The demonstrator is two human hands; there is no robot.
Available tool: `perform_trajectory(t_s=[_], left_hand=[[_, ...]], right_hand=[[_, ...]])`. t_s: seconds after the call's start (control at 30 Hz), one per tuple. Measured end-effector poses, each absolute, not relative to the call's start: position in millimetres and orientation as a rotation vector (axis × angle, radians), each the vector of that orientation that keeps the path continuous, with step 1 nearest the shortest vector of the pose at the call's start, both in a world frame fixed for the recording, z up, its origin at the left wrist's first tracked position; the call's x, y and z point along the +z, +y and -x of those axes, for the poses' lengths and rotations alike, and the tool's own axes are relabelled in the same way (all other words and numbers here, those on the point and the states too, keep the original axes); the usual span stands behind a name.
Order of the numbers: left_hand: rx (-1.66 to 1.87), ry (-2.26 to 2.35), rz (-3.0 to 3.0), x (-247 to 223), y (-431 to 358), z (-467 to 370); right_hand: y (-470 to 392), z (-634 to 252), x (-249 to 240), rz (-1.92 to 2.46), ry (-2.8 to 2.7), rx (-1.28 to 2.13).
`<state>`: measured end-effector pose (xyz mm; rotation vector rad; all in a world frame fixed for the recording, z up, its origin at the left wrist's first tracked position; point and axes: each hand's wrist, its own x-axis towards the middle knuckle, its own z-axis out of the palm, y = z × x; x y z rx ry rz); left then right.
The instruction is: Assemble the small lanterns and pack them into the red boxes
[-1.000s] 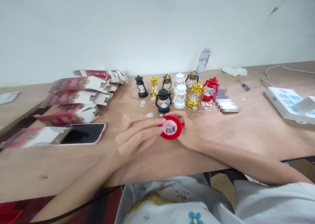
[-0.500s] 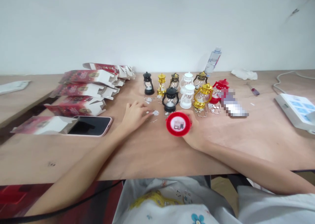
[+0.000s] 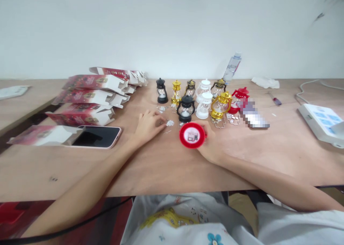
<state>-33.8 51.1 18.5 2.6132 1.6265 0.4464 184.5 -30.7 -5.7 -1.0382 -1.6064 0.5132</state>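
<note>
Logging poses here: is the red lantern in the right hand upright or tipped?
Tipped: the red lantern in the right hand shows its round base to the camera.

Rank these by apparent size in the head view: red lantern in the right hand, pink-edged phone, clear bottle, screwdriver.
1. Pink-edged phone, though partly covered
2. Held red lantern, base toward the camera
3. Clear bottle; standing farther back makes it look smaller than the lantern
4. Screwdriver
</note>
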Motion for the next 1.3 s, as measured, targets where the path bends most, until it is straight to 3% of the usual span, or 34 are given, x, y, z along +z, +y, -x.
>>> perform_trajectory(t_s=[0.4,0.53,0.67,0.83,1.1,1.23,1.3], left_hand=[[0.540,1.539,-2.658,10,57,33],[1.146,1.409,-2.647,25,37,27],[1.724,0.976,-2.730,49,-4,14],[1.574,0.759,-2.951,54,-23,3],[1.631,0.704,-3.064,50,-14,8],[1.510,1.089,-2.882,50,3,21],[1.267,1.406,-2.796,44,21,31]], right_hand=[[-31,-184,-6,1.041,-1.616,0.524],[-31,-183,-5,1.040,-1.597,0.560],[-32,-184,-5,1.041,-1.595,0.591],[-32,-185,-6,1.044,-1.619,0.596],[-32,-184,-4,1.053,-1.604,0.610],[-32,-183,-4,1.059,-1.572,0.627],[-32,-183,-4,1.071,-1.560,0.633]])
